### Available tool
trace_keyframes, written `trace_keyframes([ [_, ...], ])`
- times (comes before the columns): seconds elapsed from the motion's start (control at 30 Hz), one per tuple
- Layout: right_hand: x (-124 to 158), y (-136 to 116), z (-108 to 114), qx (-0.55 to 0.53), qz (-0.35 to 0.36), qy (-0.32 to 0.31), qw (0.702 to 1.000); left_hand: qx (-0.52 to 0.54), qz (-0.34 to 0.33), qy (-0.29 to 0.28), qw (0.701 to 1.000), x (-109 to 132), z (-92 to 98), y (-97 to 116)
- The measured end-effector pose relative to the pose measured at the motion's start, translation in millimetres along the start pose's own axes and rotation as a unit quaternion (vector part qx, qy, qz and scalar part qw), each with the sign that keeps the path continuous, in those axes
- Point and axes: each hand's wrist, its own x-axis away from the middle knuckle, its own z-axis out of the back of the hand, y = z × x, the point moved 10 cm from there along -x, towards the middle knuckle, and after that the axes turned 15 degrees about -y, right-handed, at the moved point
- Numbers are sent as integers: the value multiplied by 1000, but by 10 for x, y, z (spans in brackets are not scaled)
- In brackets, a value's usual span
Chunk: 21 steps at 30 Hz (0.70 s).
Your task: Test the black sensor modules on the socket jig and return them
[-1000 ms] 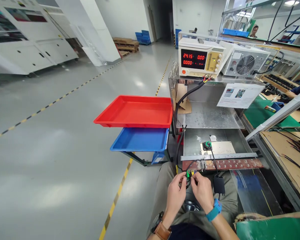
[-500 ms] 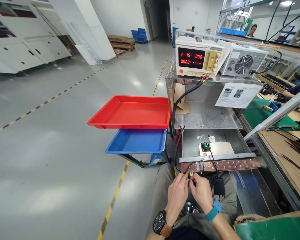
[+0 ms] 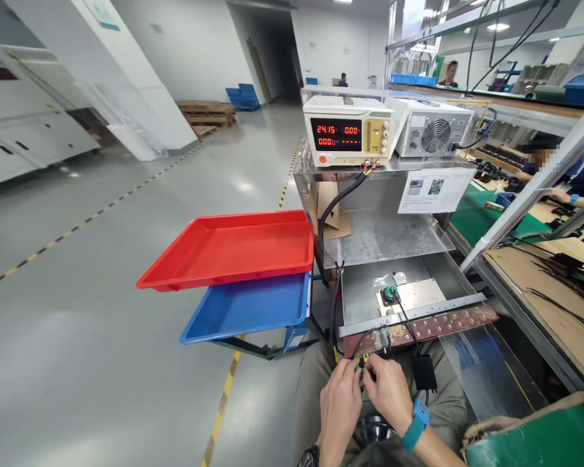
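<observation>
head view, now. two bare hands are working at lower ctr of the frame; the l. hand (image 3: pixel 341 399) & r. hand (image 3: pixel 388 389) are nearly meeting, fingertips around a small grn-&-ylw conn. (image 3: pixel 361 360). this conn. is sitting just below the left end of a brown bar (image 3: pixel 440 327) w/ a row of screws.

progress (judged): handwork at the conn. is going on & looking unfinished, as neither hand is letting go; whether its parts are joined is not showing. done, as far as visible: a blk cord (image 3: pixel 407 322) is running from the grn-ringed round conn. (image 3: pixel 390 294), on a pale metal plate (image 3: pixel 421 295), over the bar toward a blk box (image 3: pixel 424 373), hanging right of the hands. psu (image 3: pixel 348 133), upper ctr-right, is lit & reading 24.15 and 0.00 in its top row. left: finishing & releasing the small conn., prob.

grip: both hands are pinching, thumb & fingers drawn nearly together; l. is holding near the grn part, r. near the ylw. fingers are hiding most of the piece, so exact contact can't be told.

surroundings: red tray (image 3: pixel 253 250) is overlapping blue tray (image 3: pixel 253 305), ctr-left.
</observation>
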Motion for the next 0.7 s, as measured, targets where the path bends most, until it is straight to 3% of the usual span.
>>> trace_keyframes([
  [0.53,-5,27,1,-5,-20,8,1000,16,-1,10,1000,-21,12,-94],
  [0.7,-83,120,-165,0,-6,21,1000,29,-20,36,999,-35,-153,-257],
])
